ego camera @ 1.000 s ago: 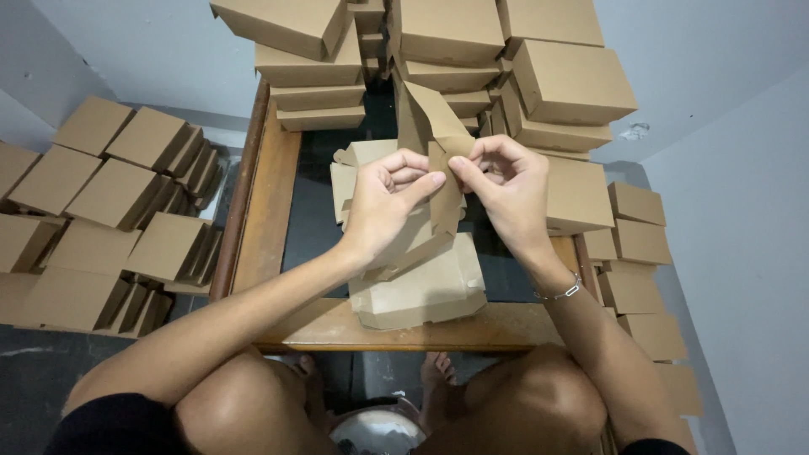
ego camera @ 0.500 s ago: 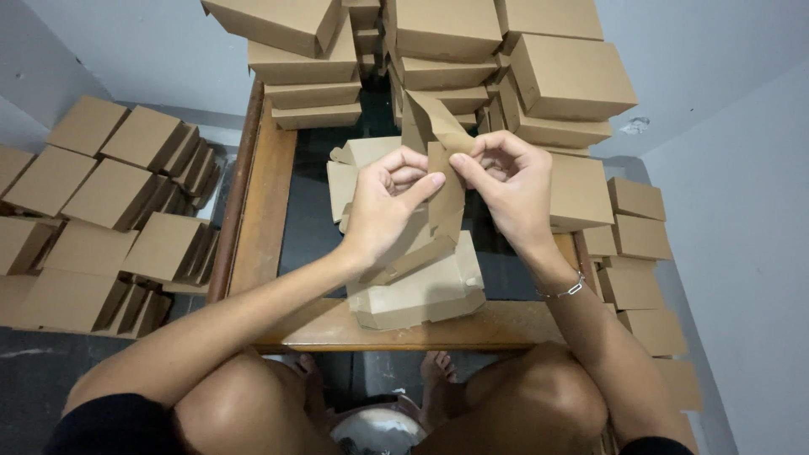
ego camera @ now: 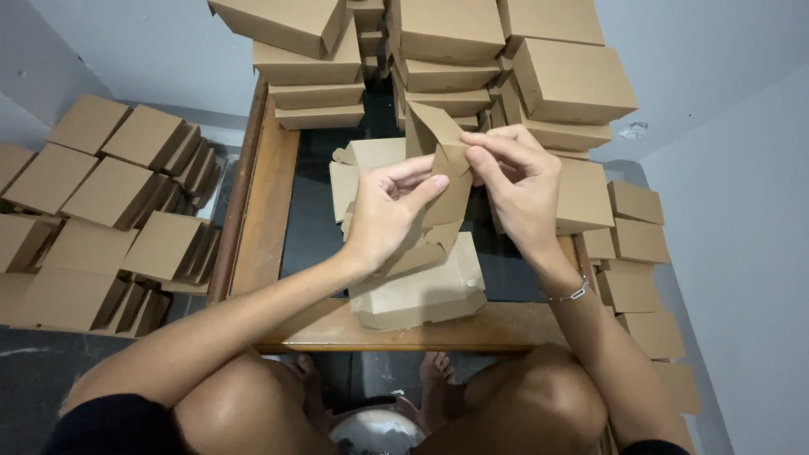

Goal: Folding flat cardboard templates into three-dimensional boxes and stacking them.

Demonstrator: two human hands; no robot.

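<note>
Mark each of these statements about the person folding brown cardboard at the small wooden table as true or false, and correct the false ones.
1. Both hands hold one partly folded brown cardboard box blank. True: the left hand and the right hand pinch it from either side.
2. The right wrist is bare. False: a thin bracelet sits on it.
3. Finished brown cardboard boxes are stacked at the far end of the wooden table. True.
4. The flat cardboard blanks lie on the floor. False: they lie on the table, under the hands.
5. The floor to the person's left holds no boxes. False: rows of folded cardboard boxes cover it.
</note>
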